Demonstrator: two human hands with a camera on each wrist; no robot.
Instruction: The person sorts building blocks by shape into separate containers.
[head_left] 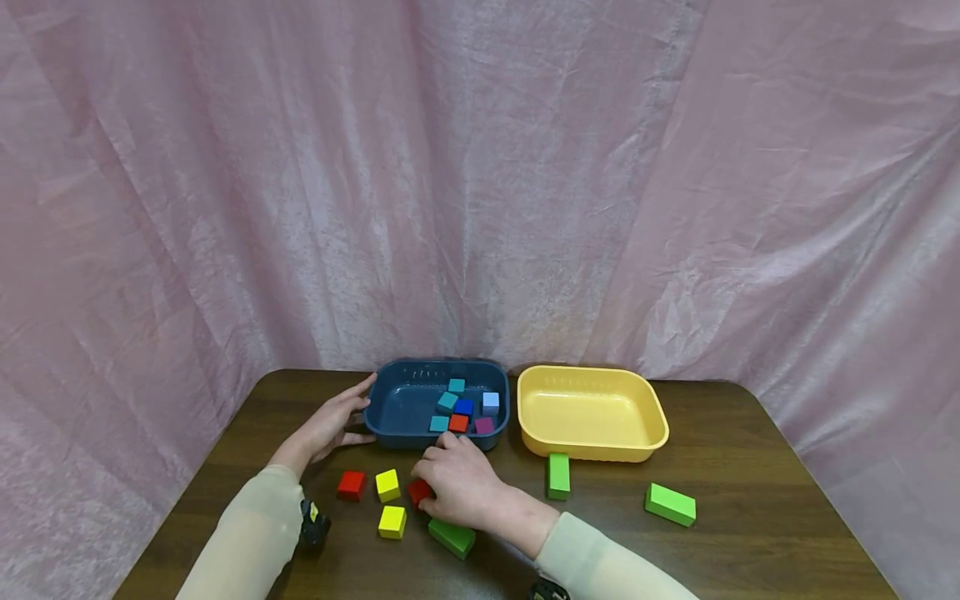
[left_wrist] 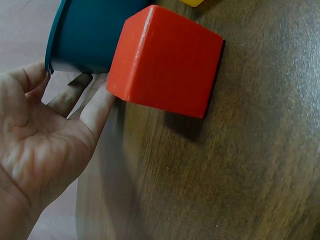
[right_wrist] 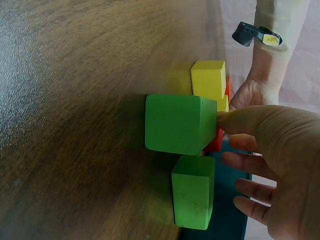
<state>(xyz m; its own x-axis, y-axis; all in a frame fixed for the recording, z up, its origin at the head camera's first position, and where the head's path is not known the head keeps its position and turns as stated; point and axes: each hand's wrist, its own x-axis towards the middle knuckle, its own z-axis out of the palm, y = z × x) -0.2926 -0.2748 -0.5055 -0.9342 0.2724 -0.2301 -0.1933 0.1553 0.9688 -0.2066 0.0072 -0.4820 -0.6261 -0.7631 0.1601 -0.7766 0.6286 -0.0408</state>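
Note:
My left hand (head_left: 327, 427) rests against the left end of the dark blue tray (head_left: 393, 440), its fingers spread along the wall; in the left wrist view, a red block (left_wrist: 170, 65) stands close to those fingers. In front of the tray, my right hand (head_left: 461, 483) pinches another red block (head_left: 418, 492) between thumb and forefinger. The right wrist view shows a green block (right_wrist: 175, 124) hiding most of that red block. Two yellow blocks (head_left: 387, 485) lie between the hands. Inside the tray are several small cubes (head_left: 447, 403) in teal, blue, red, purple and pale blue.
A yellow tray (head_left: 652, 442) stands right of the blue one. One green block (head_left: 558, 477) lies at its front, another green block (head_left: 671, 505) farther right. The dark wooden table (head_left: 750, 500) backs onto a pink curtain (head_left: 480, 183).

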